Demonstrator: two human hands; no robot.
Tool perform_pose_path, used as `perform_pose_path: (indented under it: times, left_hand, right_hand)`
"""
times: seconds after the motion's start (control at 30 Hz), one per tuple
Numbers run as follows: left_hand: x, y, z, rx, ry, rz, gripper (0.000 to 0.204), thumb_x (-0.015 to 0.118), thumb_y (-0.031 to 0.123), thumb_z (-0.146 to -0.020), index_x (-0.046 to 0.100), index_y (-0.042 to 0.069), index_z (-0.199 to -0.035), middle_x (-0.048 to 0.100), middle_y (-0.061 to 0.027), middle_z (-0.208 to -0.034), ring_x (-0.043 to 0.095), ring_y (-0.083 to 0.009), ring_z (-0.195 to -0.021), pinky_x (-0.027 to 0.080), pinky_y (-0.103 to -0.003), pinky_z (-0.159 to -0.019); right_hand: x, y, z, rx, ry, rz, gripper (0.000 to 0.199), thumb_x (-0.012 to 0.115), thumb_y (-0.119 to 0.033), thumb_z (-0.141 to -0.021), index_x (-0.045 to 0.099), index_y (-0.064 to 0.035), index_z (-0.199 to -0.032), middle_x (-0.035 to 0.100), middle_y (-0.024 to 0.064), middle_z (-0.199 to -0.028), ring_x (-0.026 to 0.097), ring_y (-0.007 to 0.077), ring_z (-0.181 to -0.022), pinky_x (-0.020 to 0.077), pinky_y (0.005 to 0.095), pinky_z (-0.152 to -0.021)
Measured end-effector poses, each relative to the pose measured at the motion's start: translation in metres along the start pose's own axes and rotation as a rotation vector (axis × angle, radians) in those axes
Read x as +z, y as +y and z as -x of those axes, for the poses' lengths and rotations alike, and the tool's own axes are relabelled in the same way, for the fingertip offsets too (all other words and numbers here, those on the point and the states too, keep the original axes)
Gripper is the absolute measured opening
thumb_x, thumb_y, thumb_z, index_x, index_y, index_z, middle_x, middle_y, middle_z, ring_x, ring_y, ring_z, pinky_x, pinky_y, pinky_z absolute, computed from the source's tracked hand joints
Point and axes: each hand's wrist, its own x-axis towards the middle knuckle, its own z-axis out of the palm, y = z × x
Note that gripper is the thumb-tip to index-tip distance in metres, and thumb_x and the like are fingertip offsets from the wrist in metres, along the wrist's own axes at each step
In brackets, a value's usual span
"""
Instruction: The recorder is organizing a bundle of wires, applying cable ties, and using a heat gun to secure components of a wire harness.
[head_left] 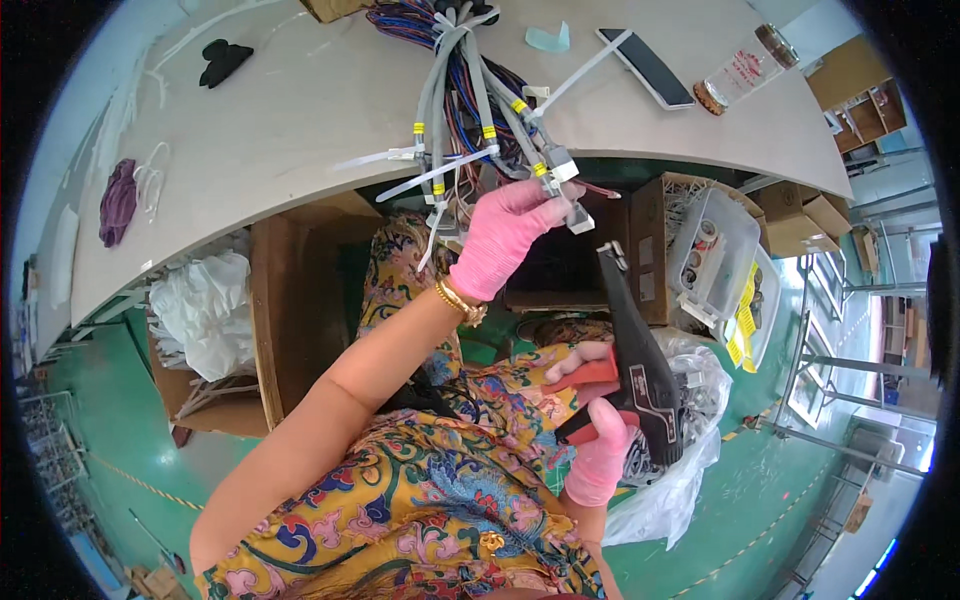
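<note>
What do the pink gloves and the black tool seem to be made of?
Gloves: likely thin rubber or nitrile, matte pink, clinging to the fingers. Tool: seemingly hard black plastic, slightly glossy, with orange-red handles; its tip looks metallic. Left hand holds the cable bundle; right hand holds the tool.

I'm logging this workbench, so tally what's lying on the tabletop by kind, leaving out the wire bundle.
Black cloth piece: 1
Purple cloth: 1
Dark flat phone-like slab: 1
Clear bottle lying on its side: 1
Pale blue scrap: 1
Total: 5
</note>
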Motion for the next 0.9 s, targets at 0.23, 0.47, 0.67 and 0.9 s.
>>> perform_pose_path:
  times: [0.23, 0.47, 0.67, 0.9]
  left_hand:
    - [-0.014, -0.035, -0.019, 0.283, -0.101, -0.062, 0.016, 0.059, -0.001, -0.088, 0.065, -0.002, -0.102, 0.064, -0.0111, -0.111, 0.059, -0.0201, -0.106, 0.047, -0.031, -0.093]
    - [-0.015, -0.026, -0.022, 0.278, -0.066, -0.225, 0.013, 0.065, -0.001, -0.082, 0.066, 0.0, -0.096, 0.065, -0.0101, -0.104, 0.061, -0.0194, -0.099, 0.049, -0.031, -0.086]
    - [-0.02, -0.024, -0.028, 0.281, -0.112, -0.305, 0.028, 0.063, -0.001, -0.083, 0.054, -0.002, -0.109, 0.063, -0.0132, -0.107, 0.061, -0.0216, -0.1, 0.05, -0.033, -0.089]
    - [-0.02, -0.023, -0.028, 0.226, -0.167, -0.282, 0.033, 0.058, -0.001, -0.087, 0.046, -0.003, -0.117, 0.057, -0.0189, -0.114, 0.058, -0.0253, -0.105, 0.048, -0.034, -0.093]
  right_hand:
    - [0.019, 0.0, -0.024, 0.099, 0.005, -0.138, 0.041, 0.056, -0.012, -0.077, 0.054, 0.0036, -0.115, 0.06, 0.0124, -0.096, 0.063, 0.0243, -0.088, 0.0512, 0.0394, -0.082]
    - [0.013, 0.004, -0.037, 0.202, -0.007, -0.195, 0.054, 0.066, -0.028, -0.076, 0.053, 0.003, -0.119, 0.06, 0.0125, -0.099, 0.062, 0.0248, -0.089, 0.0512, 0.0387, -0.082]
    - [0.004, -0.006, -0.046, 0.301, -0.07, -0.225, 0.057, 0.065, -0.031, -0.075, 0.051, 0.0025, -0.119, 0.058, 0.0131, -0.101, 0.06, 0.0263, -0.088, 0.0486, 0.0388, -0.082]
    - [0.006, -0.007, -0.053, 0.323, -0.085, -0.372, 0.057, 0.061, -0.033, -0.074, 0.052, 0.0022, -0.118, 0.057, 0.0144, -0.101, 0.059, 0.0277, -0.084, 0.0469, 0.039, -0.078]
